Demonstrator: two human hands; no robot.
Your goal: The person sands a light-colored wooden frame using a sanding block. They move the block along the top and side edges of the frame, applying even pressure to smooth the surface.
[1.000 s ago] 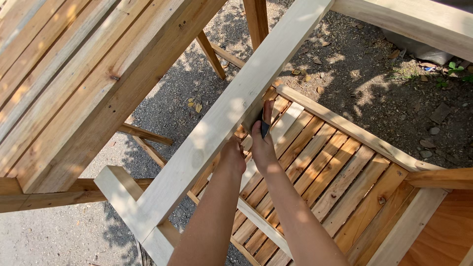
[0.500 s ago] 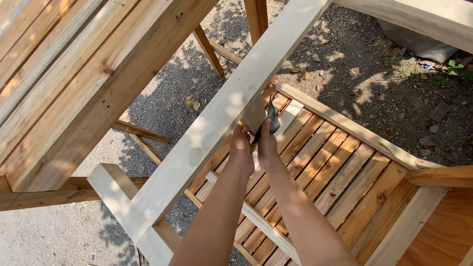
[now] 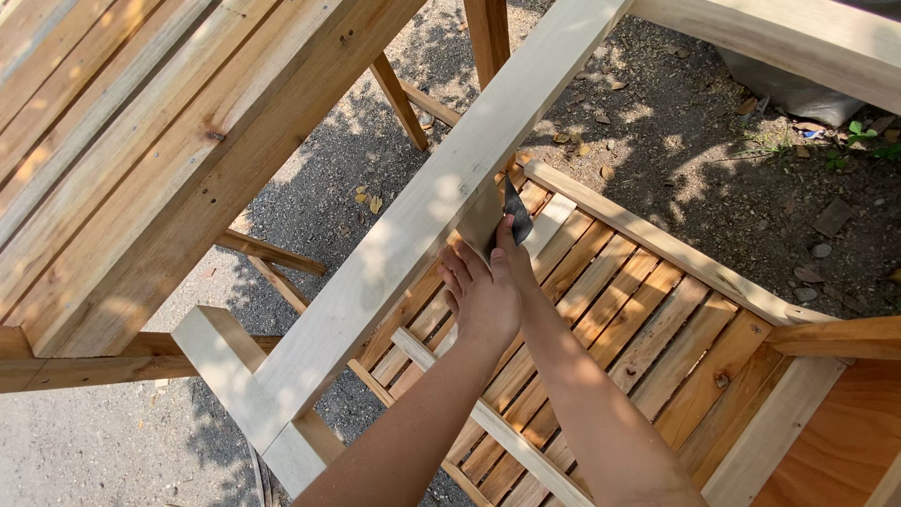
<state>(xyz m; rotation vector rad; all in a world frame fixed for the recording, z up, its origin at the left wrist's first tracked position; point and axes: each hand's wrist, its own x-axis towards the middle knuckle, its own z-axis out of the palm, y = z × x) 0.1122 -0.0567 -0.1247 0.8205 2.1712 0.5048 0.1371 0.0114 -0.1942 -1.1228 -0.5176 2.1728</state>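
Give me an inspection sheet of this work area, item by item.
Surface: pale wooden beam running diagonally, lit by patchy sun.
Job's things: small dark sheet, perhaps sandpaper, pressed against the beam's side.
Clutter: dry leaves and small stones on the ground.
Hands: left hand laid over the right hand at the beam's lower edge; the right hand's fingers pinch the dark sheet.
Cables: nothing seen.
Surroundings: slatted wooden panel below the arms, darker timber frame to the left, gravel ground, a few green weeds at the far right.
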